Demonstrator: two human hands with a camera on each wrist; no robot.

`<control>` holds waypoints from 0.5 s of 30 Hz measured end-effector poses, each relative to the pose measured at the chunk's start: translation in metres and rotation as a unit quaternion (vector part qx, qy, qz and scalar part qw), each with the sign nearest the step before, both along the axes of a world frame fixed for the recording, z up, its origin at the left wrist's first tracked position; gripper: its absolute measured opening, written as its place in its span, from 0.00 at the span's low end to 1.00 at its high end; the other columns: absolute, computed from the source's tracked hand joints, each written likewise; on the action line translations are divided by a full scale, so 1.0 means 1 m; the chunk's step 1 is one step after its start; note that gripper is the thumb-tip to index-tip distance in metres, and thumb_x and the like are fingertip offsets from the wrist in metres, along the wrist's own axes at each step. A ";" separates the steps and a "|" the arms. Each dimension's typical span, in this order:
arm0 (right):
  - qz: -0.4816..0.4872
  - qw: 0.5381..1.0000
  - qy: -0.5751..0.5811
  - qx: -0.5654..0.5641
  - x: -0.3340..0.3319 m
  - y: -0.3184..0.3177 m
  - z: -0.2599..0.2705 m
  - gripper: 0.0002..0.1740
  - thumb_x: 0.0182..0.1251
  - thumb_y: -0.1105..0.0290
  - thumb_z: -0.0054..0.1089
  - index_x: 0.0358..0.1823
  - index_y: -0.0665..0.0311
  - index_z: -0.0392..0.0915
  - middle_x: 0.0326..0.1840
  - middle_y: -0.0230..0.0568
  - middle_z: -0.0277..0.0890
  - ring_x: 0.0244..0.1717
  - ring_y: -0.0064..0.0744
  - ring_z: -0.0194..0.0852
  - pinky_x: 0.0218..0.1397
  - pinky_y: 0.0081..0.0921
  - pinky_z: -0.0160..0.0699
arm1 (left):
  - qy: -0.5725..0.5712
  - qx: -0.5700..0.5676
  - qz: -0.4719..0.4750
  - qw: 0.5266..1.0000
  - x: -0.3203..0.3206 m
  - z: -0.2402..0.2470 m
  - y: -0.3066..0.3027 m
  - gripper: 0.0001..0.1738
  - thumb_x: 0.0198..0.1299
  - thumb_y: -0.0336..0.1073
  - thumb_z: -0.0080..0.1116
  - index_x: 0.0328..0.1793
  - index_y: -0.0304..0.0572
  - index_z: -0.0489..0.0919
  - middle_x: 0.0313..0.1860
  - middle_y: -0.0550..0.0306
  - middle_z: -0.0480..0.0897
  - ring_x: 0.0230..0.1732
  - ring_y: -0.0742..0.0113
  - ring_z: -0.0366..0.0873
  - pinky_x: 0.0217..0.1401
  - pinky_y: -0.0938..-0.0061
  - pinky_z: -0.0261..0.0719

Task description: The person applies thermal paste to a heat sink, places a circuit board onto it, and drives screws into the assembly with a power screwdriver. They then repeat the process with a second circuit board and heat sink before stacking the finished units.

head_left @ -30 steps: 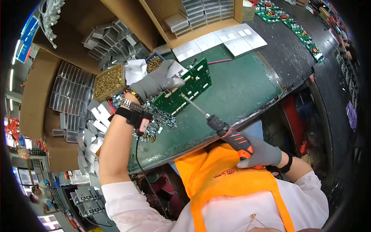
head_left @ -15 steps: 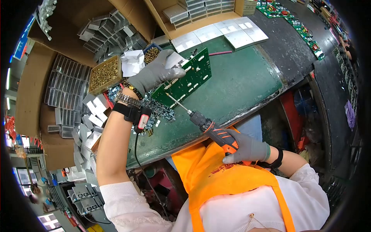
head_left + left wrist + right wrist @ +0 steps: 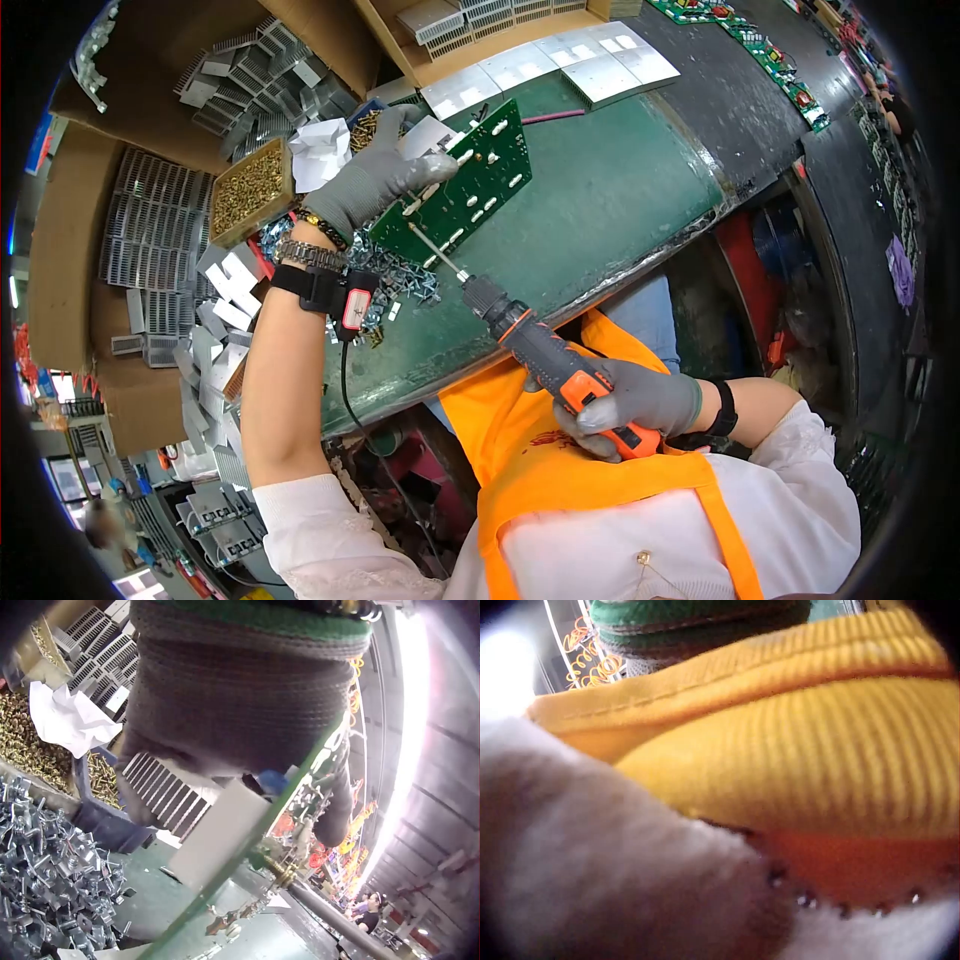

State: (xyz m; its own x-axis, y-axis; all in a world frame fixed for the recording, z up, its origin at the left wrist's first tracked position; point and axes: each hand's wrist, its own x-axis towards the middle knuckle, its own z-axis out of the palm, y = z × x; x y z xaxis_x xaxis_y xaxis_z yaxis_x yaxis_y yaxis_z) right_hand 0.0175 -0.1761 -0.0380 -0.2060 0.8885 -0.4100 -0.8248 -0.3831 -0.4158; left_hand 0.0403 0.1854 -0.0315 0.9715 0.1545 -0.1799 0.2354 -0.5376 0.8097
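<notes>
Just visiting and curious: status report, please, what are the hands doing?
Left hand grips green circuit board, held tilted. Right hand holds orange screwdriver, bit against the board. Nothing in the way.

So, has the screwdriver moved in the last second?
Yes. Against the table's front edge, the screwdriver has shifted left toward the bracket pile. Its bit now meets the board near its lower-left end.

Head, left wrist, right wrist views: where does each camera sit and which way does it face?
Head: worn high, facing down at the bench; shows left hand, right hand, apron.
Left wrist: behind the left hand, facing the circuit board and screwdriver.
Right wrist: faces the body; blurred apron, white shirt.
Shared by head and left wrist: circuit board.
</notes>
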 end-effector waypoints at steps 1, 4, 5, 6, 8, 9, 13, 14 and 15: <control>-0.006 1.000 -0.001 -0.003 -0.002 0.000 0.000 0.38 0.62 0.64 0.65 0.71 0.62 0.56 0.29 0.38 0.73 0.21 0.26 0.71 0.26 0.24 0.74 | -0.003 0.057 0.001 0.998 0.001 -0.001 0.001 0.43 0.54 0.48 0.72 0.70 0.44 0.60 0.59 0.49 0.73 0.59 0.63 0.72 0.64 0.71 0.70; -0.005 1.000 -0.017 -0.016 -0.004 0.003 0.003 0.36 0.63 0.63 0.64 0.70 0.61 0.57 0.30 0.37 0.73 0.23 0.25 0.73 0.28 0.23 0.74 | -0.026 0.081 -0.010 0.996 0.003 -0.007 0.006 0.51 0.50 0.58 0.73 0.71 0.44 0.57 0.58 0.41 0.77 0.59 0.55 0.77 0.64 0.67 0.72; 0.002 0.999 -0.034 -0.025 -0.005 0.004 0.004 0.36 0.63 0.63 0.63 0.69 0.61 0.58 0.30 0.37 0.73 0.25 0.25 0.73 0.28 0.23 0.74 | -0.025 0.081 -0.010 0.996 0.003 -0.007 0.006 0.51 0.50 0.58 0.73 0.71 0.44 0.57 0.58 0.41 0.77 0.59 0.55 0.77 0.64 0.67 0.72; 0.003 0.999 -0.032 -0.026 -0.006 0.005 0.004 0.36 0.63 0.63 0.63 0.69 0.61 0.58 0.30 0.37 0.73 0.25 0.25 0.73 0.28 0.23 0.74 | -0.019 0.064 -0.009 0.998 0.002 -0.006 0.005 0.51 0.50 0.58 0.73 0.71 0.44 0.57 0.58 0.41 0.77 0.59 0.55 0.77 0.64 0.66 0.72; -0.002 1.000 -0.019 -0.024 -0.008 0.006 0.002 0.35 0.60 0.65 0.66 0.66 0.57 0.59 0.31 0.36 0.71 0.22 0.26 0.73 0.27 0.23 0.75 | -0.011 0.050 -0.007 0.999 0.001 -0.005 0.004 0.51 0.49 0.58 0.73 0.71 0.44 0.57 0.58 0.42 0.77 0.59 0.56 0.77 0.63 0.66 0.72; -0.003 1.000 -0.017 -0.023 -0.008 0.006 0.001 0.35 0.60 0.65 0.66 0.66 0.57 0.59 0.31 0.36 0.71 0.22 0.26 0.73 0.27 0.23 0.75 | -0.013 0.059 -0.005 0.998 0.001 -0.006 0.004 0.51 0.49 0.58 0.73 0.71 0.42 0.57 0.58 0.43 0.77 0.57 0.57 0.77 0.62 0.67 0.73; 0.004 0.999 -0.049 -0.007 -0.001 0.002 -0.013 0.35 0.58 0.64 0.69 0.65 0.57 0.60 0.33 0.35 0.71 0.25 0.24 0.73 0.28 0.23 0.74 | -0.005 0.014 -0.015 1.000 -0.001 0.007 -0.005 0.46 0.53 0.51 0.72 0.71 0.39 0.62 0.57 0.49 0.74 0.58 0.62 0.73 0.62 0.71 0.71; 0.006 0.997 -0.072 0.004 0.003 -0.003 -0.016 0.36 0.57 0.64 0.71 0.64 0.58 0.60 0.33 0.35 0.71 0.26 0.23 0.73 0.29 0.22 0.74 | -0.010 0.017 -0.021 1.000 0.000 0.011 -0.009 0.46 0.53 0.51 0.72 0.71 0.39 0.62 0.57 0.49 0.74 0.58 0.62 0.73 0.62 0.71 0.71; 0.001 0.997 -0.080 0.008 0.009 -0.010 -0.009 0.36 0.57 0.64 0.71 0.64 0.58 0.60 0.33 0.35 0.71 0.26 0.23 0.73 0.29 0.22 0.74 | 0.027 0.027 -0.035 0.999 0.002 0.017 -0.012 0.46 0.52 0.50 0.72 0.72 0.38 0.62 0.57 0.49 0.75 0.57 0.63 0.73 0.62 0.71 0.71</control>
State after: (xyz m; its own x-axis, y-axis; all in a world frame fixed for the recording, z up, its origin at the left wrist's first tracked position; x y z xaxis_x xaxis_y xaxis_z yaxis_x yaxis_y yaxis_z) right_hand 0.0266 -0.1864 -0.0473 -0.1410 0.8947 -0.4239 -0.7474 -0.3770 -0.5471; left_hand 0.0422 0.1732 -0.0143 0.9694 0.0966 -0.2256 0.2378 -0.5963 0.7667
